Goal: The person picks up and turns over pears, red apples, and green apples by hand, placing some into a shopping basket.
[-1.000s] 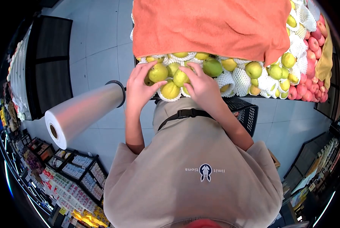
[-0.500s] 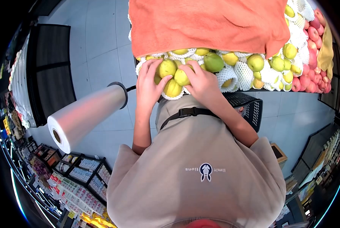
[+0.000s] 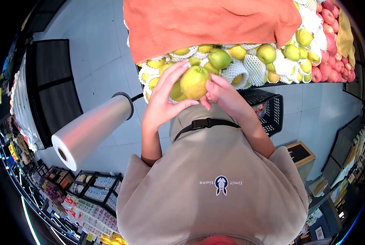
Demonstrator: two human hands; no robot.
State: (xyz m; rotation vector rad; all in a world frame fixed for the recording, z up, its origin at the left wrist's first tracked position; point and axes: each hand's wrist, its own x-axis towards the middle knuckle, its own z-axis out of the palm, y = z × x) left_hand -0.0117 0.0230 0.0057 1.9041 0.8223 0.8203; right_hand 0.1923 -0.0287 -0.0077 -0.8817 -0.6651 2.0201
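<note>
Nearest: taupe shirt, black strap buckled across it. Just past that, yellow-green fruit, bare, between the person's hands, in front of the display pile. Left hand: fingers curved along the fruit's left side, thumb apart from them below; contact unclear from my spot. Right hand: fingertips bent in at the fruit's right side, one curled lower down. Couldn't tell if they clamped it. Clear plastic roll sat tilted off to the left, black basket to the right, below the display edge. Behind the hands: fruit in white foam nets, coral cloth over part of it. Pink apples farther right, mustard cloth beside them.
</note>
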